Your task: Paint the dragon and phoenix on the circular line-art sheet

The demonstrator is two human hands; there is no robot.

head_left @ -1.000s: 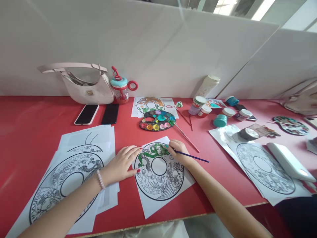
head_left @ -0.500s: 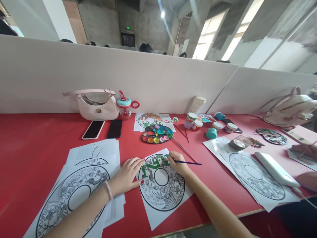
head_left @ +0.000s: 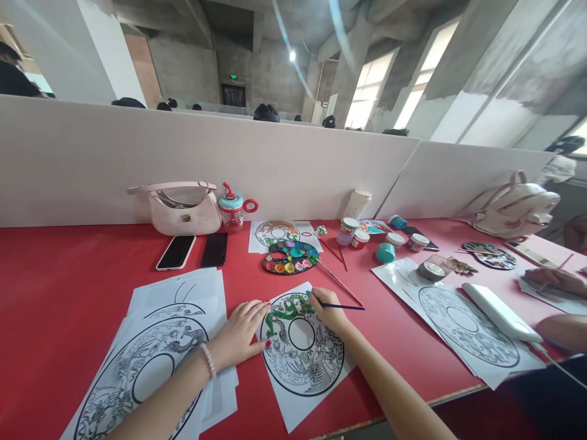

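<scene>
On the red table lies a sheet with a round line drawing (head_left: 302, 379), its upper-left dragon painted green. My right hand (head_left: 329, 310) is closed round a dark purple paintbrush (head_left: 346, 306), which points left over the green dragon; the bristles are hidden by my fingers. With fingers stretched out, my left hand (head_left: 245, 333) rests at the drawing's left edge, fingertips on the paper, a beaded bracelet on the wrist. Beyond the sheet sits a paint palette (head_left: 290, 257) with blobs of many colours, and a second brush (head_left: 342, 283) leans on its right rim.
Printed sheets (head_left: 137, 342) lie at left below two phones (head_left: 176, 252). A handbag (head_left: 186, 211) and a cup (head_left: 232, 211) stand by the white partition (head_left: 293, 165). Paint jars (head_left: 349, 230) stand back right. Another person's hand (head_left: 557, 281) is at far right, past a white device (head_left: 499, 310).
The whole view has tilted up a little, so the table sits lower in the picture. My right hand stays at the green dragon with the paintbrush; my left hand stays on the paper.
</scene>
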